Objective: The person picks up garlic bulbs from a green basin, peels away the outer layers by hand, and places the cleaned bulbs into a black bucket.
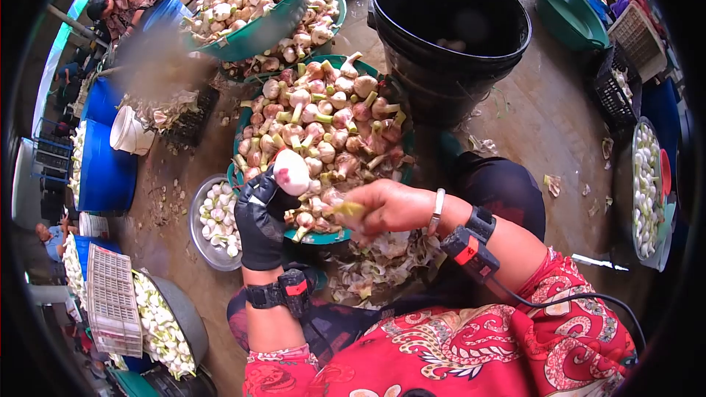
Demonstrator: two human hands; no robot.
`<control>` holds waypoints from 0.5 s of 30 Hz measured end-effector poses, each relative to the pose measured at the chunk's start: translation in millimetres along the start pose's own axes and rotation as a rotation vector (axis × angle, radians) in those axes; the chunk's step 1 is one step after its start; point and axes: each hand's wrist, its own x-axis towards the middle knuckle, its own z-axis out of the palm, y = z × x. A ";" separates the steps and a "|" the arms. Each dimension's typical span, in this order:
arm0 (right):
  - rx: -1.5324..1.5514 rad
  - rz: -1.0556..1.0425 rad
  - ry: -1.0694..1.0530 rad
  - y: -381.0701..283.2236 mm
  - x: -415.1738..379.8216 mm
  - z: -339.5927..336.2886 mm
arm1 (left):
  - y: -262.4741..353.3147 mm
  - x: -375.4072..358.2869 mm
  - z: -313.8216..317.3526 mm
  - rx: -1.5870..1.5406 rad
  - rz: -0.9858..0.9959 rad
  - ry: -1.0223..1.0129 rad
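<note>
My left hand [261, 220], in a black glove, is closed round a garlic bulb [292, 173] with a smooth white and purplish surface. To its right, my bare right hand [382, 207] pinches a blurred, yellowish-green piece of garlic peel [348, 209]. Both hands are above the near edge of a green basin [323, 238] heaped with unpeeled garlic bulbs [316, 121] that have short stems. Beside my left hand, a metal bowl [197, 231] holds peeled white cloves [220, 217]. Loose garlic skins [382, 272] are piled below my right hand.
A large black bucket [434, 77] stands beyond the basin. Another green basin [257, 43] of garlic is at the back. Peeled garlic fills tubs at left [193, 323] and right [637, 242]. Blue barrels [107, 169] and a co-worker [126, 11] are at left.
</note>
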 end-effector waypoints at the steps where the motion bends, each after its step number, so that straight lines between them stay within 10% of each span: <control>1: -0.462 0.043 -0.003 -2.2 -1.2 2.4 | 9.6 -1.1 -0.9 -0.217 -0.115 -0.039; 4: -0.970 0.073 -0.027 9.5 3.0 1.4 | 6.0 -0.4 8.8 -0.740 -0.369 0.146; 6: -1.160 0.095 -0.064 15.2 9.2 -7.0 | 4.2 -3.0 13.7 -0.460 -0.182 0.058; 10: -0.684 -0.260 0.601 -10.3 14.4 -1.6 | -6.3 -4.2 21.8 -0.537 -0.185 -0.084; 15: -0.867 -0.646 0.935 -15.6 18.3 6.2 | 10.5 -3.4 43.6 -0.725 -0.511 -0.020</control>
